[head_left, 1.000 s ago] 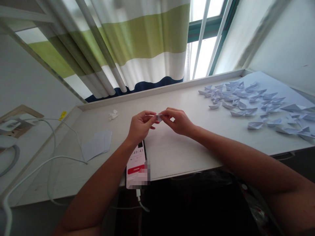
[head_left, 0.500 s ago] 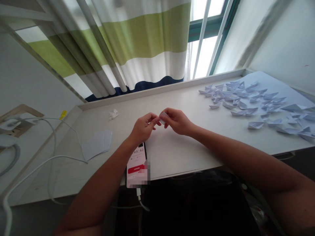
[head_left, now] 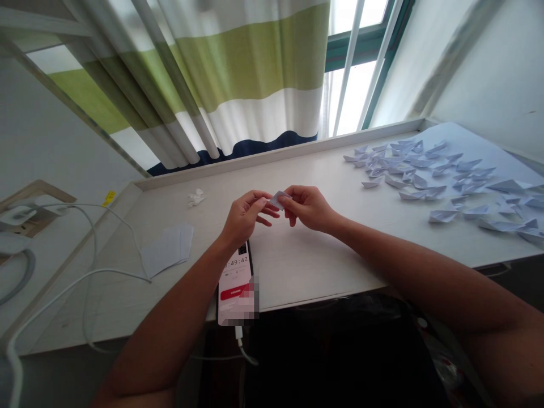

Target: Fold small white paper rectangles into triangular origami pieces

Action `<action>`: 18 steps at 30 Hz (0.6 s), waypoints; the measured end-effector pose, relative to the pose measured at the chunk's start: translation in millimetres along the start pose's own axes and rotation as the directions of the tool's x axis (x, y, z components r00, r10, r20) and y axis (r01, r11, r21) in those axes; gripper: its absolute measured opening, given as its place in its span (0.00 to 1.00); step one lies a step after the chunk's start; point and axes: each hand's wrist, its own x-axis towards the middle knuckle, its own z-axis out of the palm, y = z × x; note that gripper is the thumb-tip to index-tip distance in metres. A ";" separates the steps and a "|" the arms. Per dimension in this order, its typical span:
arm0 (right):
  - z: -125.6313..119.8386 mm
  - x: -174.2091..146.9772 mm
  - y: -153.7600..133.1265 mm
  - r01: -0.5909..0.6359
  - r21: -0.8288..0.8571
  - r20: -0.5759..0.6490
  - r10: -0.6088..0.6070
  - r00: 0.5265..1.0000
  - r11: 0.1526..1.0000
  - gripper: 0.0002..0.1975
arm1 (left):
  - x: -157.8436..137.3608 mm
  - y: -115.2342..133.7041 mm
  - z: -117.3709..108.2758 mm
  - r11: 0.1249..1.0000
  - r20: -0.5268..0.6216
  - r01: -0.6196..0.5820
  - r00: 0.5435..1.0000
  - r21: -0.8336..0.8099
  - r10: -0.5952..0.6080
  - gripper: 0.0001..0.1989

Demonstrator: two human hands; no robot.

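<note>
A small folded piece of white paper [head_left: 279, 199], roughly diamond-shaped, is pinched between the thumb and fingers of my right hand [head_left: 309, 208]. My left hand [head_left: 246, 214] is just to its left, fingers apart and partly stretched out. Its index fingertip and thumb come close to the paper's left corner; whether they touch it I cannot tell. Both hands are held over the middle of the white desk [head_left: 306, 266]. Below my left hand lies a phone [head_left: 235, 283] with a timer on its screen, partly covered by my forearm.
Many folded paper boats [head_left: 419, 170] spread over the desk's right side, near a large white sheet [head_left: 463, 141]. Flat paper sheets [head_left: 168, 249] lie at the left, with a crumpled tissue [head_left: 196, 198] behind them. White cables [head_left: 106, 272] run across the left side. A raised rim [head_left: 255, 159] borders the back.
My left fingers have loosened and spread, drawing slightly left from the paper. The folded paper has turned in my right hand, and more of it shows.
</note>
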 end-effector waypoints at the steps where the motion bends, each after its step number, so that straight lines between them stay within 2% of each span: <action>1: 0.0 0.0 0.4 0.001 0.015 0.004 -0.001 1.000 1.000 0.24 | -0.2 0.1 0.7 1.000 0.004 -0.011 1.000 -0.003 0.011 0.14; 5: 0.8 0.7 1.3 0.004 0.117 0.033 -0.008 0.999 0.993 0.21 | -0.3 0.2 3.5 0.998 -0.031 -0.042 0.999 -0.039 0.041 0.15; 8: 0.1 1.5 -0.3 -0.041 0.274 0.069 0.023 0.997 0.961 0.16 | -0.1 0.8 4.1 0.991 -0.096 -0.054 0.995 -0.120 0.042 0.10; 11: -2.1 1.9 -2.8 -0.102 0.373 0.102 0.068 0.992 0.922 0.10 | -0.2 1.0 3.3 0.982 -0.106 -0.050 0.994 -0.182 0.031 0.06; 14: -4.0 1.9 -3.4 -0.119 0.366 0.106 0.086 0.991 0.923 0.08 | 0.2 -0.2 2.0 0.982 -0.077 -0.036 0.997 -0.186 0.022 0.06; 18: -2.5 3.1 0.9 -0.008 0.232 0.055 -0.005 0.998 0.973 0.12 | 3.0 -3.7 0.1 0.987 -0.100 -0.063 0.994 -0.151 0.048 0.12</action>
